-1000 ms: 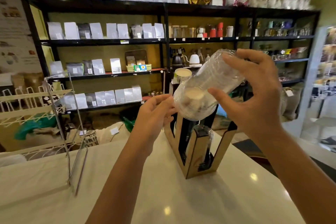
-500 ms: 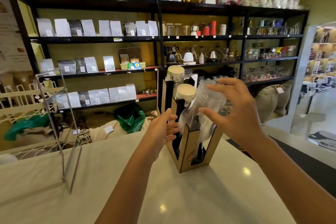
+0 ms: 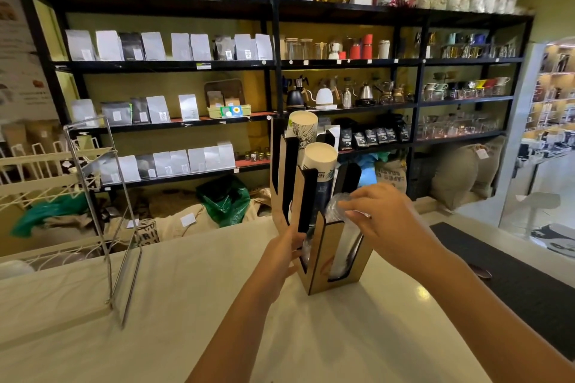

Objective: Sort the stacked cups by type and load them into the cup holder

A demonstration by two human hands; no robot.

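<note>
A wooden cup holder [image 3: 323, 261] with black slots stands on the white counter [image 3: 186, 320]. Two stacks of paper cups [image 3: 320, 162] fill its back and middle slots. A stack of clear plastic cups [image 3: 342, 246] sits upside down in the front slot. My right hand [image 3: 385, 221] rests on top of that stack, fingers curled over its upper end. My left hand [image 3: 289, 250] touches the holder's left side, with its fingertips hidden behind the wood.
A wire rack [image 3: 102, 196] stands at the counter's left. Black shelves [image 3: 273, 65] with coffee bags, kettles and jars fill the wall behind. Sacks [image 3: 174, 221] lie on the floor below. A dark mat [image 3: 513, 283] lies at the right.
My right hand has lowered the clear cup stack from up in the air down into the holder's front slot. My left hand has dropped from the stack to the holder's side.
</note>
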